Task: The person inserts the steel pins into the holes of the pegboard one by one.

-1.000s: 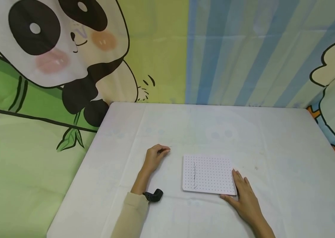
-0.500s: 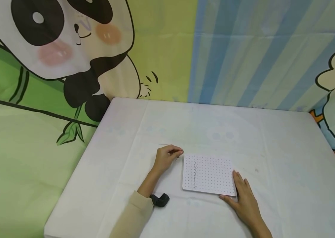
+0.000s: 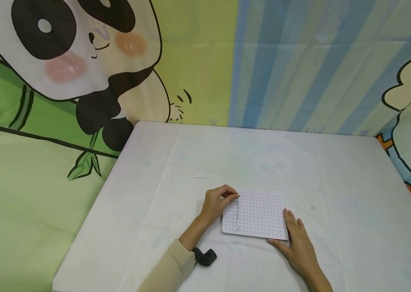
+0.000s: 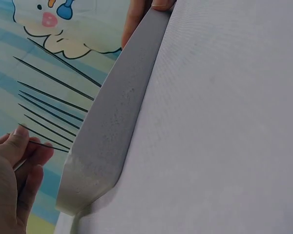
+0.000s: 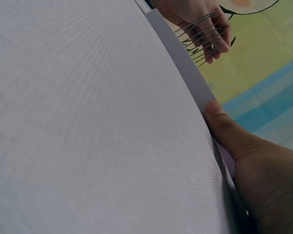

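Observation:
A white board (image 3: 264,215) dotted with small holes lies flat on the table. Several thin dark needles (image 3: 237,215) stand in a row near its left side; the left wrist view shows these needles (image 4: 53,78) rising upright from the board's top. At the far end of that row my left hand (image 3: 218,202) pinches a needle between thumb and fingertips, its lower end at the board's surface. Whether it sits in a hole is too small to tell. My right hand (image 3: 298,245) rests at the near right corner, thumb on the front edge, straight fingers along the right side.
One more thin needle (image 3: 201,178) lies on the white-covered table (image 3: 337,182), beyond the board to the left. A black camera mount (image 3: 205,257) sits on my left wrist. Behind the table hangs a printed cloth (image 3: 198,61) with a panda and stripes.
My left hand has moved right and nearer, bringing the needle from the bare tabletop to the board's row of needles. The right hand has stayed at the board's corner.

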A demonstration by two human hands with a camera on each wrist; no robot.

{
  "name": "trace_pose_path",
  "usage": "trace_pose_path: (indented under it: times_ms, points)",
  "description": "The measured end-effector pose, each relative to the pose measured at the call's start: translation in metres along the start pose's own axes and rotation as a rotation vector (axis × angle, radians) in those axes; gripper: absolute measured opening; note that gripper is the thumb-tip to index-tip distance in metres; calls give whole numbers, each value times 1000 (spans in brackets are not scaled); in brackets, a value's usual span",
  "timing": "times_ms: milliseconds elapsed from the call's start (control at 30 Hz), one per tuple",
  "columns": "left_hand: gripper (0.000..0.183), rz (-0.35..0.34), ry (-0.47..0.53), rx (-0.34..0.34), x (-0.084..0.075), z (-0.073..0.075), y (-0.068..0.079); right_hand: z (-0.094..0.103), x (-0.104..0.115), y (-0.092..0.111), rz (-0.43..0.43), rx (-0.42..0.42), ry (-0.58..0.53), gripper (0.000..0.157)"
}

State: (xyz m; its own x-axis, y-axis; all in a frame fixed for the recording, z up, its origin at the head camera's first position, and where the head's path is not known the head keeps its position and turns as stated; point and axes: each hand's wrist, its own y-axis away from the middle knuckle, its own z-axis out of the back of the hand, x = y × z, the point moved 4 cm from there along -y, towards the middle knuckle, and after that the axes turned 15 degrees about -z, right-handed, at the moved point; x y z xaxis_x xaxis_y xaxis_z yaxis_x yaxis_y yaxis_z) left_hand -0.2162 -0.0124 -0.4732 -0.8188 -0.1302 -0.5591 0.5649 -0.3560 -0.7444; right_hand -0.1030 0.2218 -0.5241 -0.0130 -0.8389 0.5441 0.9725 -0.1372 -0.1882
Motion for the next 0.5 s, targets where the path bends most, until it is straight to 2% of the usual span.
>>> trace_pose_path:
  times_ms: [133, 333, 500]
  points:
    - [6, -21, -32, 31, 18, -7, 9, -1, 0, 1, -4, 0, 2, 101]
    - [5, -62, -100, 83, 19, -11, 12, -2, -1, 2, -11, 6, 3, 101]
    - [5, -126, -129, 124, 20, -13, 9, 0, -2, -1, -10, 5, -2, 102]
